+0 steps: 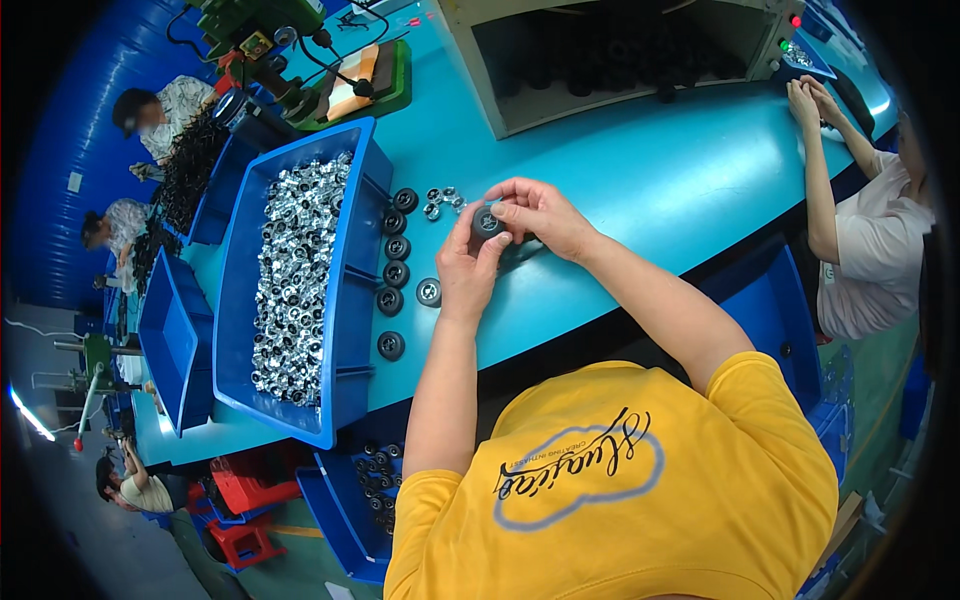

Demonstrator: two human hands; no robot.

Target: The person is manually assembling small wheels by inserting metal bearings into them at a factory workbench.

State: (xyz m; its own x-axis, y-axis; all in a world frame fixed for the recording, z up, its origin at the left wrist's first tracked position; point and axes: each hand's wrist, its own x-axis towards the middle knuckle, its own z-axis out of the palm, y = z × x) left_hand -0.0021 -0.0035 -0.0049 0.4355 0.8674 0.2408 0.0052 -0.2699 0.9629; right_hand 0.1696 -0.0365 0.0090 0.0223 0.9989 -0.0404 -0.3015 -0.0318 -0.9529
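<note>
Over the table, both my hands are closed around one small black toy wheel (486, 222). My left hand (466, 272) grips it from the left side. The fingers and thumb of my right hand (545, 217) press on its face and upper edge, hiding part of it. Just left of my left hand lies another black wheel with a silver centre (429, 292). Several black wheels (396, 248) stand in a column beside the bin. A few loose shiny silver hubs (433, 211) lie between that column and my hands.
A large blue bin (372, 190) full of shiny hubs stands at left. Behind it is a green machine (262, 45); a box with a dark opening (492, 95) stands at the far side. A lower blue bin (345, 520) holds wheels. A co-worker (868, 230) sits at right; others work at far left.
</note>
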